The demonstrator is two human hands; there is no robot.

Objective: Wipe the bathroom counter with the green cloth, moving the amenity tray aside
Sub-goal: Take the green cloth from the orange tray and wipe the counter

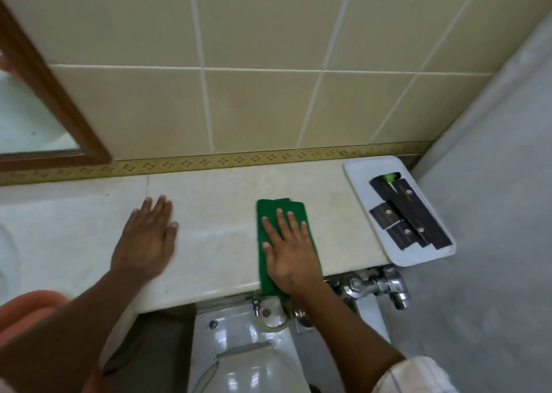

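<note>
A folded green cloth (pixel 270 213) lies flat on the cream marble counter (pixel 215 213), reaching its front edge. My right hand (pixel 288 251) presses down on the cloth, fingers spread. My left hand (pixel 148 237) rests flat on the bare counter, to the left of the cloth, holding nothing. The white amenity tray (pixel 373 168) sits at the counter's far right end against the grey wall, overhanging the front edge a little. It holds several black amenity boxes (pixel 409 213) and a small green item.
A toilet (pixel 245 348) stands below the counter's front edge, with a chrome flush valve (pixel 376 285) to its right. A wood-framed mirror (pixel 50 94) hangs at the left. Tiled wall runs behind the counter. An orange bucket (pixel 33 306) sits at lower left.
</note>
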